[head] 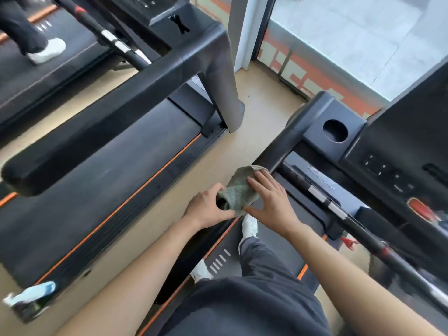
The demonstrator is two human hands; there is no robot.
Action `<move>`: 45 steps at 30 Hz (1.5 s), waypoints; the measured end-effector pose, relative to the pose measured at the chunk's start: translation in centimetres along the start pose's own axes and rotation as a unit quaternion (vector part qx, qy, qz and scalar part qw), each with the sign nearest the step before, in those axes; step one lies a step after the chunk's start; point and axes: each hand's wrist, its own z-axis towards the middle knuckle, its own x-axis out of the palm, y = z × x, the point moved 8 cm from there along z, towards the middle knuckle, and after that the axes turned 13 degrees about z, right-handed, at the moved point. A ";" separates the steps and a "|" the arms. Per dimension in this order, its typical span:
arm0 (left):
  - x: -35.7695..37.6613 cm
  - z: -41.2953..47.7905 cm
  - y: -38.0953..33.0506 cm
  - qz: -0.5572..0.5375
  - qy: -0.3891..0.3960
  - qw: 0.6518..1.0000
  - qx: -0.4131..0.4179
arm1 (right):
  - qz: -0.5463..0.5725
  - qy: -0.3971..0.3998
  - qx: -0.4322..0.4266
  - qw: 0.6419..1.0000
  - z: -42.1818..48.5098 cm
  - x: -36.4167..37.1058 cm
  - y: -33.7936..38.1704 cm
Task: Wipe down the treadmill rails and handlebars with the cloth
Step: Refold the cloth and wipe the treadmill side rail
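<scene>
- Here, the cloth (238, 190): green, nubby terry, draped over the near end of the black handrail (288, 137).
- Left hand (208, 209): fingers curled round the cloth's bunched end.
- Right hand (269, 202): fingers (260, 180) straight, spread, pressing on top.
- Handrail: smooth, rounded, matte beyond the fingertips.
- Risk: the loose flap ahead of the fingertips may slip off the slick rail, because only flat pressure holds it.

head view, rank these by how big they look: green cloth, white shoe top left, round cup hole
1. cloth, even partly covered
2. white shoe
3. cup hole
The shoe sits farther from the camera, so this is apparent size only.
</scene>
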 end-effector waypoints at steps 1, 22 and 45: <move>-0.2 -0.4 0.2 0.004 -0.002 1.000 0.003 | 0.023 -0.021 0.012 0.999 -0.8 0.4 0.1; -1.9 1.2 -7.1 0.110 -0.051 0.989 0.087 | 0.684 -0.141 0.296 0.652 -4.5 5.8 -4.5; -1.6 6.8 -13.5 0.209 -0.084 0.955 0.194 | 0.743 -0.185 0.311 0.563 -2.1 3.9 -8.9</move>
